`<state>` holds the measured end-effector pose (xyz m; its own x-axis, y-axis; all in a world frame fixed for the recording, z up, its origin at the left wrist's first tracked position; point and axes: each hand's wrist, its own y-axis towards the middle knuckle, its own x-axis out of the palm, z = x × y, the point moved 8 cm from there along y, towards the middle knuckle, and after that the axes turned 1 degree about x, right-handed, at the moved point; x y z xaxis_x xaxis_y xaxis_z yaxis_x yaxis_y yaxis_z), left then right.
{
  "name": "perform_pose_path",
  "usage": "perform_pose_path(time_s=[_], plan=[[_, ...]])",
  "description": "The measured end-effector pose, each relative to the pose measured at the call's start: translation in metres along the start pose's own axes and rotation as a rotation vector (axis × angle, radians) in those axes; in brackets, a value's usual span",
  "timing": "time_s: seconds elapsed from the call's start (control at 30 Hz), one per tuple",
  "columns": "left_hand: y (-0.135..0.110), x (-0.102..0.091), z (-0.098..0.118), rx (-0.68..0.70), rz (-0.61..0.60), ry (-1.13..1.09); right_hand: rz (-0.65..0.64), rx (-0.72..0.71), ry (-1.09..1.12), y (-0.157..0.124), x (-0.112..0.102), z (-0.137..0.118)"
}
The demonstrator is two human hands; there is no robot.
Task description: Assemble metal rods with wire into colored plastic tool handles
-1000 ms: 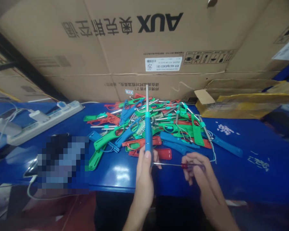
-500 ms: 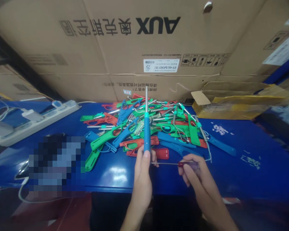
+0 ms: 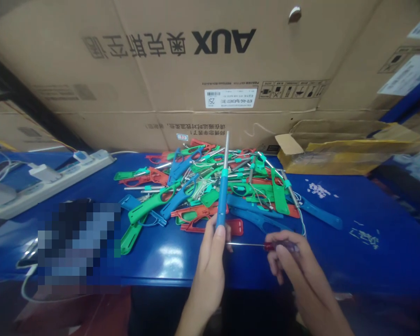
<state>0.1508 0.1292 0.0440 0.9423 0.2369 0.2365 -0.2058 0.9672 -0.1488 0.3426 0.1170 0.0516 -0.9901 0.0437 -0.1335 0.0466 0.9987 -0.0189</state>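
Note:
My left hand (image 3: 213,249) is closed around the handle of a blue gas lighter (image 3: 223,196), whose metal tube points up and away from me. In my right hand (image 3: 294,259) is a screwdriver (image 3: 271,246) with a dark red handle, gripped between thumb and fingers. Its thin shaft points left and reaches the side of the lighter's handle; the tip is hidden by the lighter and my left fingers. Beyond both hands lies a heap of lighter parts: green shells (image 3: 154,201), blue shells (image 3: 317,212), red shells (image 3: 234,227), metal tubes and white wires.
On the blue table (image 3: 154,261) a white power strip (image 3: 66,175) lies at the left, near a blurred-out item (image 3: 80,242). An open cardboard box (image 3: 336,154) stands back right, with small white bits (image 3: 318,189) before it. A large carton (image 3: 143,84) walls the back.
The lighter's metal tip has swung to the right, so the lighter now leans. Both hands have shifted slightly right and down in view, still holding the same things.

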Motion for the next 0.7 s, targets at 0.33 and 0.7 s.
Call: perform_pose_path(time_s=[0.33, 0.7], plan=[[-0.0021, 0.001, 0.0002, -0.047, -0.016, -0.031, 0.066, -0.016, -0.261, -0.0068, -0.0087, -0.0047], [-0.002, -0.0007, -0.0006, -0.013, 0.02, 0.01, 0.029, -0.142, -0.333, -0.0002, -0.0112, -0.0069]])
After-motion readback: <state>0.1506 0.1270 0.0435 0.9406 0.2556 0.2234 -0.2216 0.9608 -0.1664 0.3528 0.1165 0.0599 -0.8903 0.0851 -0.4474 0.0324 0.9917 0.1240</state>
